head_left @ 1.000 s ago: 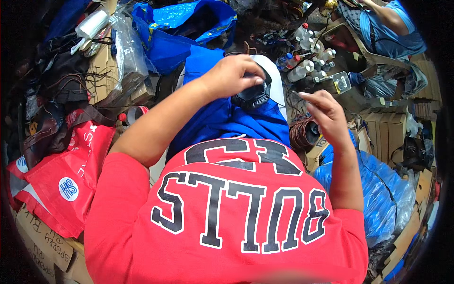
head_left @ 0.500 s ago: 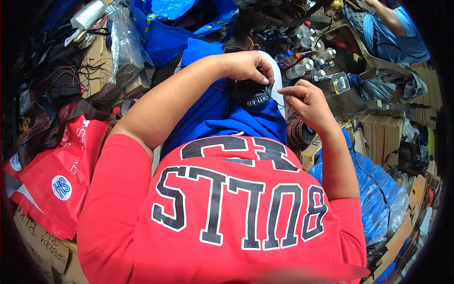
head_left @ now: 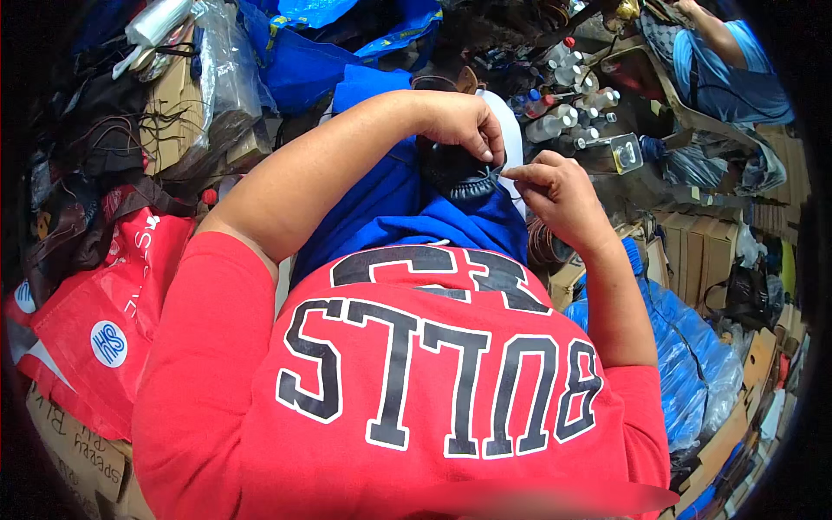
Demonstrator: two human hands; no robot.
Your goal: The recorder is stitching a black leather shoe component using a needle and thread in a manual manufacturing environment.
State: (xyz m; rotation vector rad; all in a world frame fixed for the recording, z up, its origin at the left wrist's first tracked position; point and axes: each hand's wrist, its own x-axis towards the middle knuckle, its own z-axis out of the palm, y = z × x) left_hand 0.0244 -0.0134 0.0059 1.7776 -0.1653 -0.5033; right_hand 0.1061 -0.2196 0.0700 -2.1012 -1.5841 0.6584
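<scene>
On my lap, over blue shorts (head_left: 355, 191), lies a black shoe (head_left: 446, 169) with pale stitches along its lower edge (head_left: 472, 188). My left hand (head_left: 472, 126) bends over the shoe from above, thumb and fingers pinched together at its right side. Close by on the right, my right hand (head_left: 555, 191) pinches with thumb and forefinger at the stitched edge. A thin strand seems to run between the fingertips, too fine to make out. Part of the shoe is hidden under my left hand. A white curved piece (head_left: 505, 117) shows behind the hands.
Several small bottles (head_left: 550, 127) stand beyond my right hand, beside a clear square container (head_left: 624, 152). A blue bag (head_left: 312, 61) lies ahead to the left, a red bag (head_left: 104, 321) at my left. Blue plastic sheeting (head_left: 685, 355) lies right. Another person's blue sleeve (head_left: 728, 78) shows far right.
My right hand has moved slightly left, and its fingertips now meet the shoe's stitched edge near the left fingertips. My left hand has shifted slightly downward, still pinched.
</scene>
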